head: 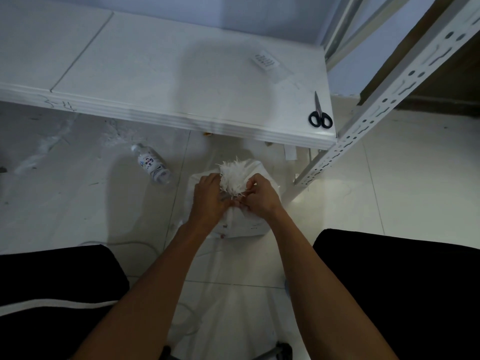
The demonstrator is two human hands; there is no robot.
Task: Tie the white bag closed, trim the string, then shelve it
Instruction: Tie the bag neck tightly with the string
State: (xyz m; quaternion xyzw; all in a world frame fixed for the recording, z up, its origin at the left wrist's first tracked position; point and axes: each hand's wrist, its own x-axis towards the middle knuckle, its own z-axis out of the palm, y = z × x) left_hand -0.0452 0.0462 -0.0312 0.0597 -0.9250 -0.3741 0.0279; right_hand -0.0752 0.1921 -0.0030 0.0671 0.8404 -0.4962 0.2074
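The white bag stands on the floor between my knees, its frayed gathered top sticking up. My left hand and my right hand are both closed around the bag's neck just below the frayed top. Thin white string shows between my fingers at the neck, and more string trails over the floor to the left. Black-handled scissors lie shut on the right end of the white table, beyond the bag.
A low white table runs across the view beyond the bag. A white metal shelf post slants at the right, next to the table corner. A plastic bottle lies on the floor to the left. A small label rests on the table.
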